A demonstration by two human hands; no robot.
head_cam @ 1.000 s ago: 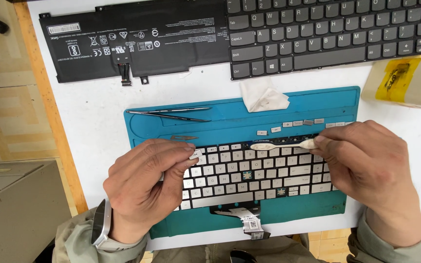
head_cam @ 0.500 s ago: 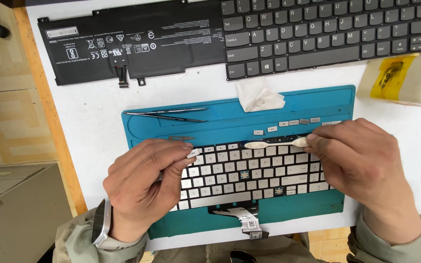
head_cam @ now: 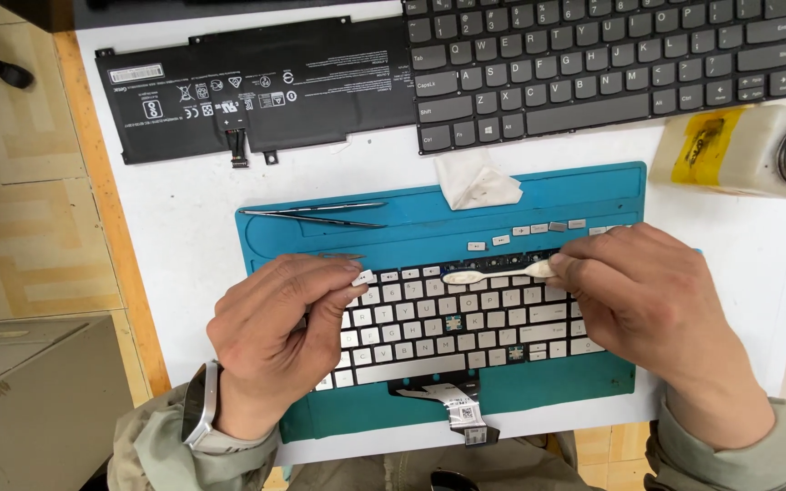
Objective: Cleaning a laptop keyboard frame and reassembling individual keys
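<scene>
Over the white keyboard (head_cam: 452,323), right hand (head_cam: 652,305) pinches a swab (head_cam: 498,273) lying left-right, tip leftward; left hand (head_cam: 275,336) pinches a keycap (head_cam: 362,277).

Head camera, steeply downward, close over table (head_cam: 184,236)

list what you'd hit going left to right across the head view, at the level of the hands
cardboard box → left hand → white keyboard → right hand
</scene>
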